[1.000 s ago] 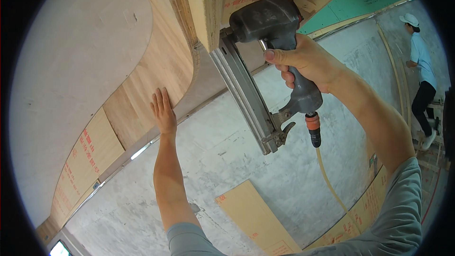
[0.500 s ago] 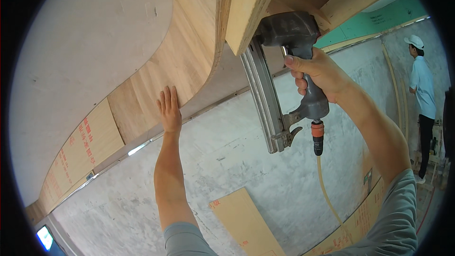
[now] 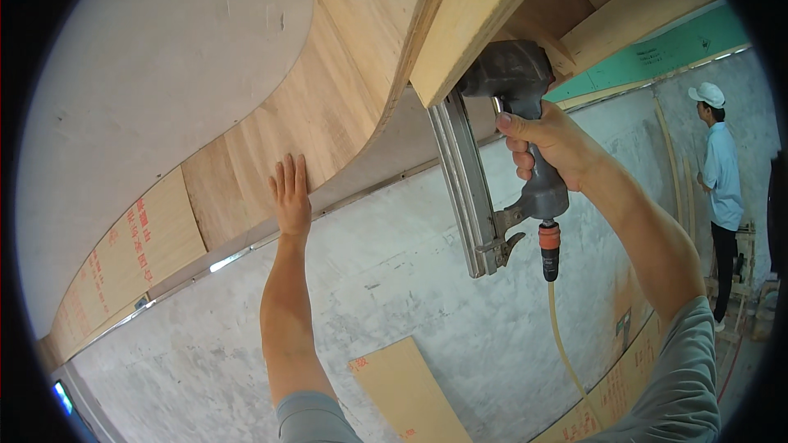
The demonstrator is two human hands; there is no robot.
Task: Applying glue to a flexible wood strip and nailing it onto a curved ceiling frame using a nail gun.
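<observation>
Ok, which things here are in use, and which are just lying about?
In use:
nail gun, in right hand
hose on the gun
curved panel, left hand on it
board by the gun

Apparently idle:
pale board below
wood strips, far wall

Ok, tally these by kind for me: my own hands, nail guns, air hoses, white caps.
Your left hand and right hand: 2
Nail gun: 1
Air hose: 1
White cap: 1
Total: 5
</observation>
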